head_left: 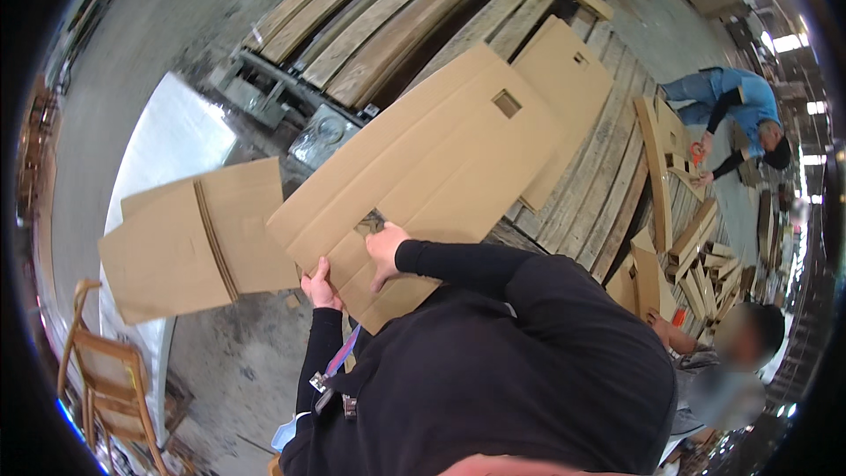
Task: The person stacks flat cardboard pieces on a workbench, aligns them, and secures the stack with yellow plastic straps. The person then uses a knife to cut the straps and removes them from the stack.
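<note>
A long brown cardboard sheet [432,137] with two square cut-outs and crease lines lies tilted in front of me, its far part over the slatted wooden surface. My left hand [321,286] grips its near left edge. At the nearer cut-out, my right hand [386,253] has its fingertips at the hole and its thumb pointing down across the board; part of those fingers is hidden. Beneath the far right side of this sheet, another cardboard sheet [564,88] with a small cut-out sticks out.
Folded cardboard pieces [181,242] rest on a shiny metal table [159,145] at left, beside a wooden chair frame [106,370]. The slatted wooden surface [608,159] stretches away. Co-workers in blue [745,101] handle cardboard and tape; another person [718,388] is at right near folded cardboard strips [705,273].
</note>
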{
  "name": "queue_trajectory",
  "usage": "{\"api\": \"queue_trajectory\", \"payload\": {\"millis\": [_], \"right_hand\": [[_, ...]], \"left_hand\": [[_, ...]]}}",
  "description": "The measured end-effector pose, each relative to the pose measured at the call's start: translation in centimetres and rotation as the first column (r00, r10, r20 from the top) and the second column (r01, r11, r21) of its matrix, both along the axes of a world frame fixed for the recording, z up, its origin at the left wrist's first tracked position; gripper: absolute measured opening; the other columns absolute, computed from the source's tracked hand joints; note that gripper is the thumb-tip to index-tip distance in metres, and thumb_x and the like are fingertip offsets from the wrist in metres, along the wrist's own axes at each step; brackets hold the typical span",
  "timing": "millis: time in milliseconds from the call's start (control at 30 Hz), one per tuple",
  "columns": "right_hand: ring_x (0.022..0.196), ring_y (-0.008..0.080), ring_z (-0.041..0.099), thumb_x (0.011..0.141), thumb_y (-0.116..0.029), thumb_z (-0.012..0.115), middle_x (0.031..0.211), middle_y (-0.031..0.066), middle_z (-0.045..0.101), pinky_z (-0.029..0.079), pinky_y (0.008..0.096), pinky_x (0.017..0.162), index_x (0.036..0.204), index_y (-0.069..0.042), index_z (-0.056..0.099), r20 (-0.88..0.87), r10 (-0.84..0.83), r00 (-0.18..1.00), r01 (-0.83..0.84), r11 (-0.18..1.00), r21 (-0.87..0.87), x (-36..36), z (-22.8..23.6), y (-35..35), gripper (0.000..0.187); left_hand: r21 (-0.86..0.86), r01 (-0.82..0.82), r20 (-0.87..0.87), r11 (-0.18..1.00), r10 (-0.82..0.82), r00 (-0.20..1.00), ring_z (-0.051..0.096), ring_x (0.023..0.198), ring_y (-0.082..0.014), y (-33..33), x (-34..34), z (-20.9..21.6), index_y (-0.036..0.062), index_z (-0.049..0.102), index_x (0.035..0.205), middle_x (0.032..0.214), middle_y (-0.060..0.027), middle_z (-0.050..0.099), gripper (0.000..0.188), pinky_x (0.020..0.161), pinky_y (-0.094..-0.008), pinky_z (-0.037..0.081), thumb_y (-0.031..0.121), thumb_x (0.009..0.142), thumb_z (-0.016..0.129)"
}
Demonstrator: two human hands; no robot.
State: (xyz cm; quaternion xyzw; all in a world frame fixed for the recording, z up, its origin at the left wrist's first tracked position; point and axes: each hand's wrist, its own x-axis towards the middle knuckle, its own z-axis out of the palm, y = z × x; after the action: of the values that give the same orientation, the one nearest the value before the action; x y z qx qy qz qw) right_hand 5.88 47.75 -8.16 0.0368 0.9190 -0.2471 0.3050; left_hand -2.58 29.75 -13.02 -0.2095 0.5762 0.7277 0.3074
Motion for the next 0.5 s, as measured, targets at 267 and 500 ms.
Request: {"api": "queue_trajectory", "payload": {"millis": [267, 500], "right_hand": [[0.083, 0.036, 0.063, 0.088, -0.058, 0.051, 0.087, 0.0185, 0.068, 0.041, 0.0457, 0.089, 0.089, -0.004, 0.07, -0.161, -0.382, 0.91, 0.408, 0.893, 0.189, 11.8, 5.3, 12.6, 0.057], [0.106, 0.0333, 0.061, 0.073, -0.035, 0.076, 0.107, 0.0191, 0.065, 0.049, 0.0427, 0.093, 0.114, -0.005, 0.063, 0.269, -0.474, 0.838, 0.092, 0.609, 0.787, 29.9, 3.0, 25.3, 0.052]], "left_hand": [[0.019, 0.387, 0.226, 0.922, -0.381, 0.897, 0.057, 0.072, -0.0159, 15.4, 8.8, 0.2, 0.0054, 0.053, 0.096, 0.085, -0.005, 0.057, 0.032, 0.064, -0.0347, 0.05, 0.027, 0.083, 0.074], [-0.158, 0.948, -0.081, 0.275, -0.961, 0.265, 0.061, 0.088, -0.0184, 15.3, 13.6, 2.9, 0.0015, 0.039, 0.139, 0.107, -0.0114, 0.062, 0.077, 0.067, -0.0339, 0.05, 0.037, 0.081, 0.073]]}}
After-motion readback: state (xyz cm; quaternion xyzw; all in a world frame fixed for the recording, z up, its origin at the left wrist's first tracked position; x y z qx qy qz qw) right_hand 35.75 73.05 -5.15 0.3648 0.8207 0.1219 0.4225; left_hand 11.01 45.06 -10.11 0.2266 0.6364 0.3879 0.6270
